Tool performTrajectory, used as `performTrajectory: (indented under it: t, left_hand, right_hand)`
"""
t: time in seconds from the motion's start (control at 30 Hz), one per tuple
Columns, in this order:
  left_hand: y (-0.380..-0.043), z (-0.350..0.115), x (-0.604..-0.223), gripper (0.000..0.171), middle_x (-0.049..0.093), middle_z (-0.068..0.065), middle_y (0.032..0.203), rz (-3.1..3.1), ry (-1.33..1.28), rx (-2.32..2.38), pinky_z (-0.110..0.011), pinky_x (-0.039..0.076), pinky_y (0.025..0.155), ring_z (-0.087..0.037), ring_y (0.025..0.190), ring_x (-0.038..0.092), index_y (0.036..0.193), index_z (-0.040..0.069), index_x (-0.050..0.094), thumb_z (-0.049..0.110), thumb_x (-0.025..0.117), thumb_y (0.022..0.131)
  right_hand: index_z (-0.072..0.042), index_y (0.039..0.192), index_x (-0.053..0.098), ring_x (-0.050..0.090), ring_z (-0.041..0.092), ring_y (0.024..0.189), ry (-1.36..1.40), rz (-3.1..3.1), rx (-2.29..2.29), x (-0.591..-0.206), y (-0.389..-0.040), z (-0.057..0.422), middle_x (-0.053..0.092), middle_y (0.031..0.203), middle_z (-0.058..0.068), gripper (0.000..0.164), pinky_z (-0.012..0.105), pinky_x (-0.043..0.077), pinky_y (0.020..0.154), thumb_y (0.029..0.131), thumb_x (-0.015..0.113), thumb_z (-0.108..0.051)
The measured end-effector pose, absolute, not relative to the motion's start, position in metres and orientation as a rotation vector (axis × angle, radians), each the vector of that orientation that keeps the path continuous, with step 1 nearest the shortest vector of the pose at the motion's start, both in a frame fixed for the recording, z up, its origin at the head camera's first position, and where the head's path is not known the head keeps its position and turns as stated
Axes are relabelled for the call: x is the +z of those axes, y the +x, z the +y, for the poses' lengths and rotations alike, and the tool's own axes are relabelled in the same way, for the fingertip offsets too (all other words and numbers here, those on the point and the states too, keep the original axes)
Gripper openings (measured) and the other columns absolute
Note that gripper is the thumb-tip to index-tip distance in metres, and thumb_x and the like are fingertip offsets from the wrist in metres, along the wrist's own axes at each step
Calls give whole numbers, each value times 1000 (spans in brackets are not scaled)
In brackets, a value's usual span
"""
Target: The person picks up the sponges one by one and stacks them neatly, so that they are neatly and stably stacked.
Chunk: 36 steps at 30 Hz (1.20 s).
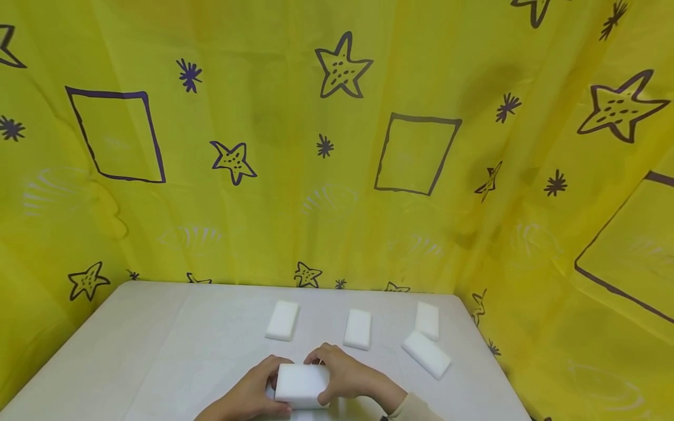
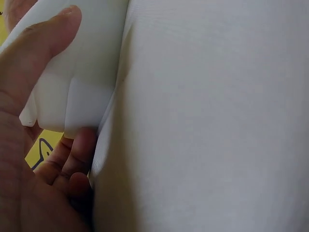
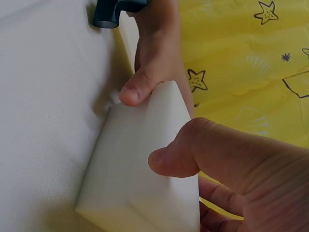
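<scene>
Where the fingers close, one stack of white blocks (image 1: 301,383), at the near side of the table, between two hands. Left hand (image 1: 251,390): grasping the stack's left end, thumb along the near face, other fingers bent round behind. Right hand (image 1: 344,373): grasping the right end, thumb pressed to the near face, fingers curled over the far side. Seam between layers visible in the right wrist view: at least two blocks, exact count not clear; whether the underside bears on the cloth, cannot tell.

Handling note, by judgement: both thumbs pressing evenly, edges kept flush, squeeze light, since the blocks look soft and likely to dent or slip along the seam.

Beyond the hands: one loose block (image 1: 282,320), behind the stack and leftward; a second block (image 1: 358,329), lying apart, behind the right hand; a slanted block (image 1: 427,354), its corner meeting an upright-set block (image 1: 427,319), toward the right edge.

Surround: pale table (image 1: 174,339); yellow curtain (image 1: 279,105), printed with dark stars; cream sleeve (image 1: 414,409), right arm.
</scene>
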<state>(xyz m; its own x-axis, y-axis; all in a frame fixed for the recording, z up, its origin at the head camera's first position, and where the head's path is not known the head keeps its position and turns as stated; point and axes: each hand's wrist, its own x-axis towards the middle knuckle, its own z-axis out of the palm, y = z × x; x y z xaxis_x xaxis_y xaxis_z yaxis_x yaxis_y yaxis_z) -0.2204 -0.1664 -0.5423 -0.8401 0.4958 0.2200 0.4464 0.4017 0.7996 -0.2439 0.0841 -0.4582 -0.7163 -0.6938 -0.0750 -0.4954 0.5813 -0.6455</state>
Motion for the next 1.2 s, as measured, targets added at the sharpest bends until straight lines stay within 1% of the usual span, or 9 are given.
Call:
performTrajectory:
  t: [0.2, 0.37, 0.63, 0.73, 0.93, 1.07, 1.2]
  left_hand:
    - [-219, -168, -539, 64, 53, 4, 108, 2583, 849, 1427, -20, 44, 74, 0, 89, 50, 127, 19, 54, 36, 86, 73]
    - [-218, -169, -534, 62, 53, 3, 110, 2568, 812, 1430, -21, 44, 76, -1, 90, 52, 127, 21, 54, 36, 85, 75]
    - [-219, -169, -530, 60, 55, 7, 115, 2645, 765, 1358, -23, 45, 81, -3, 97, 49, 127, 27, 54, 47, 81, 77]
    - [-220, -168, -529, 58, 55, 8, 117, 2654, 741, 1343, -25, 45, 83, -3, 99, 50, 126, 28, 55, 48, 80, 77]
    - [-220, -167, -531, 57, 56, 6, 116, 2643, 768, 1376, -26, 49, 86, -5, 102, 54, 125, 25, 56, 47, 80, 78]
    - [-220, -167, -533, 57, 56, 5, 118, 2619, 755, 1404, -25, 49, 90, -6, 107, 56, 125, 23, 55, 45, 80, 78]
    - [-220, -166, -533, 57, 54, 2, 119, 2567, 715, 1441, -25, 49, 92, -13, 111, 60, 125, 20, 55, 39, 82, 79]
  right_hand:
    - [-14, 115, 62, 47, 1, 98, -972, 2506, -864, -459, -244, 83, 54, 106, -11, 58, 20, 44, 86, 63, 85, -9]
    - [-14, 114, 62, 48, 1, 98, -967, 2511, -865, -459, -244, 84, 54, 105, -11, 58, 20, 44, 86, 62, 85, -8]
    - [-15, 114, 62, 48, 1, 98, -961, 2507, -863, -460, -244, 84, 54, 105, -11, 57, 21, 45, 85, 62, 85, -9]
    - [-15, 114, 62, 47, 1, 98, -965, 2514, -856, -460, -244, 84, 54, 105, -11, 57, 20, 45, 85, 62, 85, -9]
    - [-16, 115, 62, 48, 1, 98, -954, 2502, -873, -462, -246, 84, 54, 105, -11, 57, 21, 45, 85, 63, 85, -9]
    - [-16, 115, 62, 48, 1, 98, -944, 2490, -886, -463, -246, 84, 54, 105, -12, 58, 21, 46, 85, 63, 86, -9]
    - [-16, 116, 62, 49, 1, 97, -938, 2474, -913, -462, -246, 85, 54, 105, -11, 57, 21, 46, 84, 64, 86, -9]
